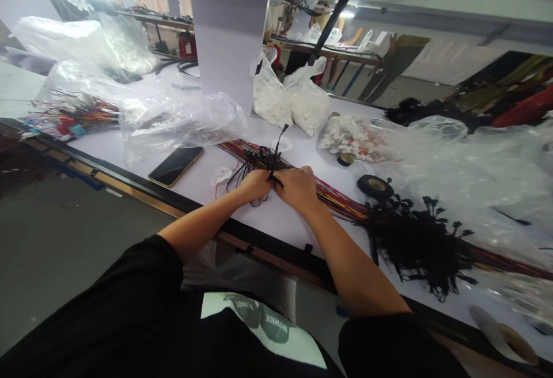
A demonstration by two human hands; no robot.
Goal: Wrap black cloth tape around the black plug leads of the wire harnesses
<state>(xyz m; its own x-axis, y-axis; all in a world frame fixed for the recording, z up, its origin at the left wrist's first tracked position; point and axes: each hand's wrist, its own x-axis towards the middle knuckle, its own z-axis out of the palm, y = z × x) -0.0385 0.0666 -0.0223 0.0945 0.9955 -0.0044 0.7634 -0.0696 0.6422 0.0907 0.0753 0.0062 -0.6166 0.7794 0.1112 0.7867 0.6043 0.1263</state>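
Note:
My left hand [256, 185] and my right hand [297, 186] meet over the table's near side, fingers pinched close together. Between them they grip a black cable end [277, 150], whose small connector tip sticks up above the fingers. A short black tail also shows by my right thumb. Behind and under the hands lies a bundle of red, yellow and black wires [341, 198], with black connectors [259, 156] clustered just beyond my left hand. The exact spot under the fingertips is hidden.
A phone [176, 166] lies to the left. On the right are a black tape roll [375, 186] and a heap of black connectors [419, 239]. Bags of white parts [289, 95] stand behind; plastic sheeting [185, 116] covers wires at left. A shelf [389, 15] crosses above.

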